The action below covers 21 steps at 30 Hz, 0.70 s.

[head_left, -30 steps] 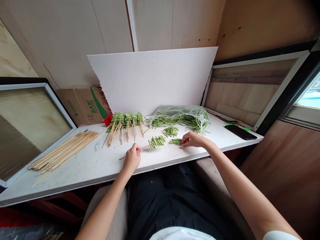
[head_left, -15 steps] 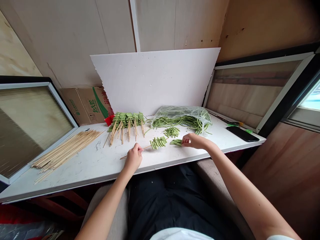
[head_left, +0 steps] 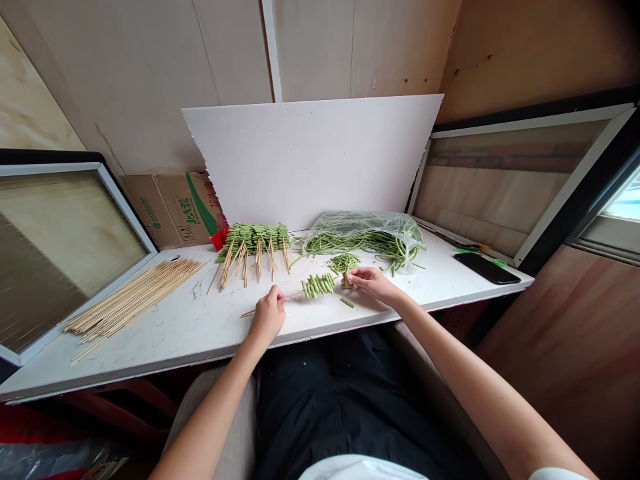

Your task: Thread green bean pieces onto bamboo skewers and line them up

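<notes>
My left hand [head_left: 271, 311] is closed on a wooden skewer [head_left: 295, 294], with several cut green bean pieces [head_left: 318, 286] threaded side by side near its right end. Just right of that row, my right hand [head_left: 361, 281] pinches a few loose bean pieces [head_left: 346, 279]. A single cut piece [head_left: 347, 302] lies on the white table below my right fingers. Behind them is a small pile of short bean bits [head_left: 343, 262]. Finished bean skewers [head_left: 256, 240] are stacked at the back, their sticks pointing toward me.
Bare skewers [head_left: 135, 300] lie in a heap on the white table [head_left: 200, 340] at left. Long beans in a clear bag [head_left: 365, 237] rest at the back. A black phone [head_left: 486, 267] is at right; a cardboard box [head_left: 173, 208] stands at back left.
My right hand has moved left, toward the threaded skewer, with bean pieces lifted from the table. One piece is left lying there. My left hand has barely moved.
</notes>
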Motion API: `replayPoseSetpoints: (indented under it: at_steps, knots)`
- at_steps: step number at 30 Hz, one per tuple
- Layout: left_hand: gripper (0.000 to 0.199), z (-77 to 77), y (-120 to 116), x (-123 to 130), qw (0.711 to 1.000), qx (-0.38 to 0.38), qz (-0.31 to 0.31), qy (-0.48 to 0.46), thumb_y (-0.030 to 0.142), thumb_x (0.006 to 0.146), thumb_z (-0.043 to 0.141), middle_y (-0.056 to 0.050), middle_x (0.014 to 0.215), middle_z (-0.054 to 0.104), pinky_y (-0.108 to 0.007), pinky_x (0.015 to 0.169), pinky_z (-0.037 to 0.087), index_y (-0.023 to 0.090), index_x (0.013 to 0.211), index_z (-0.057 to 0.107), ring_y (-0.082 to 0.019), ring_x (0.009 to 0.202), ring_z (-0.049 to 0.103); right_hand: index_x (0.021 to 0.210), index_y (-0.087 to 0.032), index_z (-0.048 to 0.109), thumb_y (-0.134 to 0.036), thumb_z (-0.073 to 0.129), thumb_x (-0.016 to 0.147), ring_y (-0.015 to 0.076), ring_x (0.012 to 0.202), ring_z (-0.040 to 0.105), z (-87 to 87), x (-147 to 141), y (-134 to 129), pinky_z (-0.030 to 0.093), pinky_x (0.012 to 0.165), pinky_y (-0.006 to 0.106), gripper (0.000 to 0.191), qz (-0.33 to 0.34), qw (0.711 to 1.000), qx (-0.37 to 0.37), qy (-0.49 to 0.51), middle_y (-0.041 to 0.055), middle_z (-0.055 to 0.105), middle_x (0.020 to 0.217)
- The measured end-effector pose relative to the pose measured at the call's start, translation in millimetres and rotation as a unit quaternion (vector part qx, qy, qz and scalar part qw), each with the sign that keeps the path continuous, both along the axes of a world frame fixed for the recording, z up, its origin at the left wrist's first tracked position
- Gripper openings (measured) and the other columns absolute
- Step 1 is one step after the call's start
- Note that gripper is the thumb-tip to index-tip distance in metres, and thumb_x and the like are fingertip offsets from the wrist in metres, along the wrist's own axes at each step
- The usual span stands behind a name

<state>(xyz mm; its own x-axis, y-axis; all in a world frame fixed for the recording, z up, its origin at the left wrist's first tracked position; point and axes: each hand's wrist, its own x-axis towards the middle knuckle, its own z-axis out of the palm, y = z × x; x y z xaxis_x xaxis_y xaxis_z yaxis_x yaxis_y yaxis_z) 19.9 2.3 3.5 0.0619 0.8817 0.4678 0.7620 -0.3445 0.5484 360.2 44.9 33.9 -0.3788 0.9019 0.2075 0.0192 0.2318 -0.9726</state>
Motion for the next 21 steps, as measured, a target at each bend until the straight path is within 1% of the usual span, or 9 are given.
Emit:
replayPoseSetpoints:
  at_steps: [4, 10, 15, 21]
  knots:
    - [0.016, -1.0, -0.2, 0.6, 1.0, 0.0, -0.004, 0.007, 0.011, 0.096, 0.052, -0.004, 0.084, 0.072, -0.031, 0.069, 0.045, 0.024, 0.087, 0.053, -0.024, 0.081, 0.07, 0.094, -0.017, 0.074, -0.057, 0.084, 0.08, 0.0192, 0.083, 0.068, 0.4, -8.1, -2.7, 0.053, 0.081, 0.033, 0.043, -0.022, 1.0, -0.009, -0.009, 0.0078, 0.077, 0.098]
    - [0.016, -2.3, -0.1, 0.9, 1.0, 0.003, -0.01, 0.012, 0.01, 0.095, 0.051, -0.004, 0.086, 0.073, -0.031, 0.071, 0.046, 0.025, 0.088, 0.052, -0.024, 0.085, 0.071, 0.096, -0.018, 0.075, -0.061, 0.084, 0.076, 0.0194, 0.077, 0.066, -1.5, -10.7, -2.6, 0.053, 0.073, 0.032, 0.049, -0.039, 0.997, 0.011, -0.064, 0.0068, 0.077, 0.091]
    - [0.018, -2.5, 0.1, 0.8, 1.0, 0.005, -0.013, 0.013, 0.008, 0.094, 0.051, -0.004, 0.085, 0.072, -0.031, 0.07, 0.045, 0.025, 0.087, 0.051, -0.024, 0.083, 0.071, 0.097, -0.019, 0.076, -0.061, 0.084, 0.076, 0.0197, 0.077, 0.067, -3.5, -10.7, -0.9, 0.054, 0.073, 0.033, 0.048, -0.042, 0.997, 0.006, -0.059, 0.0068, 0.078, 0.094]
    - [0.021, -3.6, 0.7, 0.3, 1.0, 0.009, -0.014, 0.016, 0.005, 0.093, 0.051, -0.003, 0.084, 0.072, -0.03, 0.069, 0.044, 0.025, 0.087, 0.05, -0.024, 0.085, 0.072, 0.096, -0.019, 0.076, -0.062, 0.085, 0.074, 0.0196, 0.078, 0.067, -0.1, -11.7, -3.2, 0.055, 0.072, 0.033, 0.049, -0.047, 0.998, -0.001, -0.051, 0.007, 0.077, 0.095]
